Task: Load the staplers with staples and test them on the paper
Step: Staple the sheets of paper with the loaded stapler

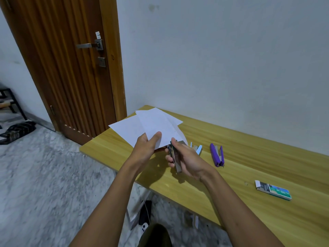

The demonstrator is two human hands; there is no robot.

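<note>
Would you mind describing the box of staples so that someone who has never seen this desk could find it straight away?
Start at the long yellow wooden table against the pale wall and follow it towards its right end. Beyond the purple stapler, lying alone on bare wood, is the staple box. It is the only small flat carton there, green and blue on top, with its white flap open.

The left hand [147,147] is pinching white paper sheets [151,127] above the wooden surface [249,157] while the right hand [187,160] is gripping a metal stapler [175,157] at their corner, near a purple stapler [216,155].
</note>
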